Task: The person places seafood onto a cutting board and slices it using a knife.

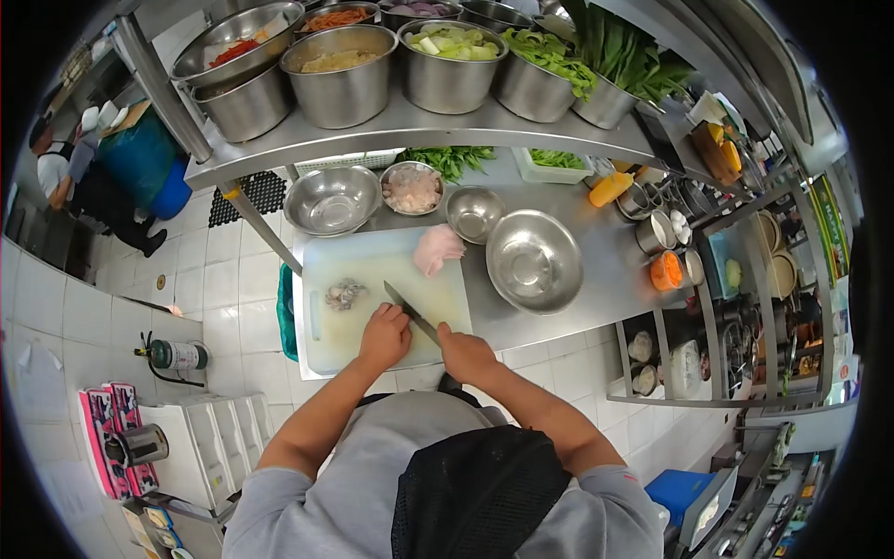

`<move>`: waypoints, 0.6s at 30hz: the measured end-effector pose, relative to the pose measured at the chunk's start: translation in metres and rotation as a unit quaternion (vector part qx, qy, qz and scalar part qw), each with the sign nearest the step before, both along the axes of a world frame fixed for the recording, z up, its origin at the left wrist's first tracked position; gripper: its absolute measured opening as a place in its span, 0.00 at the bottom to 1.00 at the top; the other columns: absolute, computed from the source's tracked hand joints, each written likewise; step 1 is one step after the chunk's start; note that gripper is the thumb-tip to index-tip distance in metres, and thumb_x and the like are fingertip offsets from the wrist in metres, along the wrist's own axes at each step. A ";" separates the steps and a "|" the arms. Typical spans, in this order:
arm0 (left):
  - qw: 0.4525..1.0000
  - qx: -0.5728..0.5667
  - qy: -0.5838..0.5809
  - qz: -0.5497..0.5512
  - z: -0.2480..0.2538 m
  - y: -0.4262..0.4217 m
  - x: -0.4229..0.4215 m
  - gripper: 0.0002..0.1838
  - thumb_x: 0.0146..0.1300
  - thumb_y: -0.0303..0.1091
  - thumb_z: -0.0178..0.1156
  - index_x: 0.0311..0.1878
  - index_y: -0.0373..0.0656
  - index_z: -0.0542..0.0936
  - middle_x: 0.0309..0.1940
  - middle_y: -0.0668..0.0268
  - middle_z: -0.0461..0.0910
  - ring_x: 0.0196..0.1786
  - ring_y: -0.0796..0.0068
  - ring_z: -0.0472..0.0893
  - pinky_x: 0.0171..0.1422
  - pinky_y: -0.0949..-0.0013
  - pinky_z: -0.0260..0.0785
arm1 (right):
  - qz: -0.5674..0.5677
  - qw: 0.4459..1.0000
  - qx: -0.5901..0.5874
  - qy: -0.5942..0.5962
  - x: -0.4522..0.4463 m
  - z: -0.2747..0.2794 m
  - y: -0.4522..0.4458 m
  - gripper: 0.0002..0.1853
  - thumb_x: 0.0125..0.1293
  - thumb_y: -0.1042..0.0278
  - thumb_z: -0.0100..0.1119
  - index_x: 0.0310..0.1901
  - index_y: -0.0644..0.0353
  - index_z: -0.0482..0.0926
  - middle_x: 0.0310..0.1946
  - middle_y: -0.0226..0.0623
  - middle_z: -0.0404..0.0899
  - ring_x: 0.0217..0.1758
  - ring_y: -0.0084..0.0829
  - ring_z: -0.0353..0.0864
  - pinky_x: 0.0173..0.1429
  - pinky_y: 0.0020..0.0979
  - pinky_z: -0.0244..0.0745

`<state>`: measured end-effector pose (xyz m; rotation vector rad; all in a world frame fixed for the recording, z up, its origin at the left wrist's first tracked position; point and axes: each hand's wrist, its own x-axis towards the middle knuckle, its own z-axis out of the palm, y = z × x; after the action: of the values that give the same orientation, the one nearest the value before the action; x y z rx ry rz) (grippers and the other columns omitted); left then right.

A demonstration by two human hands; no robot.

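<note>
My right hand (467,354) is wrapped round the handle of a kitchen knife (410,310), whose blade points up and to the left over the white cutting board (354,256). Beside the blade, my left hand (386,335) rests on the board with its fingers curled in; whatever they may hold is hidden. A small heap of greyish chopped pieces (345,294) lies on the board to the left of the blade. Near the board's far right corner sits a larger pale pink piece of raw meat or fish (438,250).
Steel bowls (534,261) stand right of and behind the board, one holding pale pink pieces (412,188). Above, a shelf (410,130) carries pots of cut vegetables (454,70). A yellow squeeze bottle (610,189) is at the right. Another person (79,182) stands far left.
</note>
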<state>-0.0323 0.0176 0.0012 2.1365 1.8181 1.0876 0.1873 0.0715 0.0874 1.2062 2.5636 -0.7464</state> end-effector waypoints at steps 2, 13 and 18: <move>1.000 -0.026 0.001 -0.014 0.004 0.003 -0.007 0.06 0.57 0.22 0.66 0.38 0.37 0.83 0.40 0.53 0.80 0.49 0.46 0.80 0.57 0.49 0.78 | 0.008 1.000 0.006 0.007 -0.003 0.009 0.006 0.15 0.72 0.76 0.58 0.57 0.67 0.71 0.39 0.58 0.90 0.45 0.62 0.92 0.51 0.59 0.85; 0.999 -0.028 -0.031 0.002 0.003 0.009 -0.016 0.05 0.60 0.22 0.64 0.39 0.35 0.80 0.43 0.50 0.79 0.51 0.42 0.79 0.59 0.46 0.77 | -0.010 1.000 0.002 -0.009 -0.018 -0.003 -0.003 0.11 0.76 0.75 0.52 0.56 0.66 0.73 0.41 0.59 0.91 0.47 0.61 0.93 0.53 0.60 0.85; 0.997 -0.044 -0.070 -0.006 0.016 -0.003 -0.022 0.07 0.58 0.21 0.65 0.40 0.36 0.81 0.43 0.51 0.80 0.51 0.43 0.79 0.56 0.45 0.77 | 0.035 0.999 0.015 -0.007 -0.013 0.041 0.008 0.12 0.72 0.78 0.57 0.55 0.67 0.73 0.38 0.58 0.90 0.44 0.60 0.93 0.51 0.58 0.86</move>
<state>-0.0539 0.0143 0.0176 1.9672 1.7547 1.1039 0.1744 0.0798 0.1279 1.1202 2.6003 -0.6843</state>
